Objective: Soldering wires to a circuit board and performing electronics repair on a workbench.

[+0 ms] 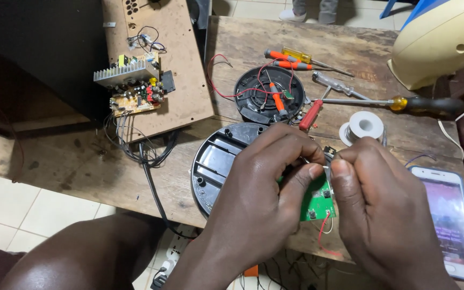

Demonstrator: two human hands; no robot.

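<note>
Pinching a thin wire point(326, 167) lying left-right, left hand point(267, 188), right hand point(374, 198), both grips closed on it

two hands point(318, 198), five screwdrivers point(291, 56), one solder spool point(365, 125), one phone point(449, 220)

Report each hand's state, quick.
Left hand: fingers pinched shut on a thin pale wire above the small green circuit board.
Right hand: pinched shut on the same wire.

Two bare hands point(318, 198), forearms uncovered (no sleeves, rings or gloves)
</note>
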